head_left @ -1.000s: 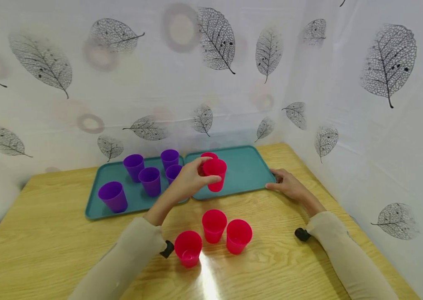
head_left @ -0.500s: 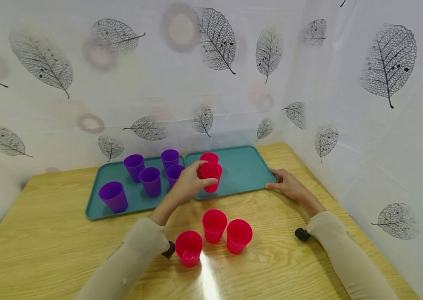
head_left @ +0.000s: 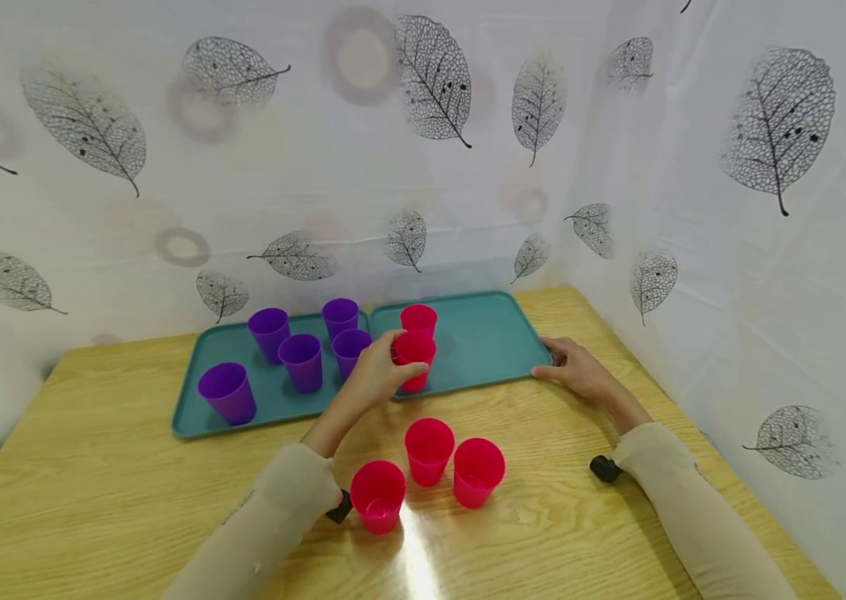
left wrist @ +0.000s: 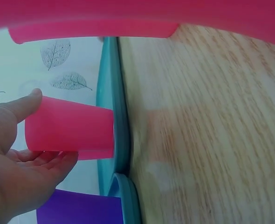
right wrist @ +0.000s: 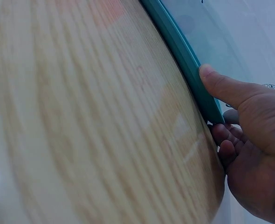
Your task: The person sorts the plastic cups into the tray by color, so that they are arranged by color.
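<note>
My left hand point(head_left: 376, 368) holds a red plastic cup point(head_left: 417, 354) upright between thumb and fingers. The cup is at the front left corner of the right-hand teal tray point(head_left: 483, 350); whether its base touches the tray I cannot tell. Just behind it stands another red cup point(head_left: 419, 317) on the same tray, partly hidden. In the left wrist view, thumb and fingers lie on opposite sides of the held cup point(left wrist: 70, 123). My right hand point(head_left: 580, 368) grips that tray's front right corner, its thumb on the rim point(right wrist: 189, 65) and its fingers curled at the edge.
Several purple cups point(head_left: 300, 364) stand on the left teal tray point(head_left: 268, 396), which adjoins the right one. Three red cups, at front left point(head_left: 379, 500), centre point(head_left: 429, 454) and right point(head_left: 478, 475), stand on the wooden table point(head_left: 558, 500). A leaf-patterned curtain point(head_left: 483, 192) borders the back and right.
The left hand has brought the red cup left and down, to the tray's front left corner. More of the red cup behind shows. My right hand has stayed on the tray corner.
</note>
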A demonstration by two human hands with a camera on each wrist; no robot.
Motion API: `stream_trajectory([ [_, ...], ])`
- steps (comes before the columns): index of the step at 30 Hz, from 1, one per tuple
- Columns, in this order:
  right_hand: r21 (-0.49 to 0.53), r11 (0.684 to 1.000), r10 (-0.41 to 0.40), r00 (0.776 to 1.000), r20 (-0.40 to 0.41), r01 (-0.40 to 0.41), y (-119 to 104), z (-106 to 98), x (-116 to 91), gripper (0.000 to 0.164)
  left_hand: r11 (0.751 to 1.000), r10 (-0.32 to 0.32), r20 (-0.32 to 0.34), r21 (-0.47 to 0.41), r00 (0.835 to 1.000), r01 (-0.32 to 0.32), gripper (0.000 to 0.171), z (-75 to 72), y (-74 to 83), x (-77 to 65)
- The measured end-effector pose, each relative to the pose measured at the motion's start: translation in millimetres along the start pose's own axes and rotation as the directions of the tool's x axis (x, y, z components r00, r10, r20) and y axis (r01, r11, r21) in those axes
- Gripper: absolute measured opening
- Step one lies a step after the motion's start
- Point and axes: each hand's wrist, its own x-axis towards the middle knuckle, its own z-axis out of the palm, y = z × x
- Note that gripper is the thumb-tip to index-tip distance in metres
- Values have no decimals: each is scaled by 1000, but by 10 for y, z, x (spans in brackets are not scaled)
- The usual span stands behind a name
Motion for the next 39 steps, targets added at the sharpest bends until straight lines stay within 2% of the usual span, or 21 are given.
stream_trajectory([
  [18,10,1000,2,1000,12,-2,-3,6,6,76,1000,-10,-39,11,999,10,72,43,-84,-7],
  [29,-4,1000,-21,1000,18,21,-7,-1,12,75,998,-32,-33,44,999,34,79,69,-108,20],
  [34,9,999,-31,999,19,31,-22,-3,-1,74,999,-7,-31,41,999,9,86,48,-75,5],
  [39,18,999,-34,999,15,34,-32,1,-7,74,1000,19,-27,11,999,-19,85,-15,-10,-18],
])
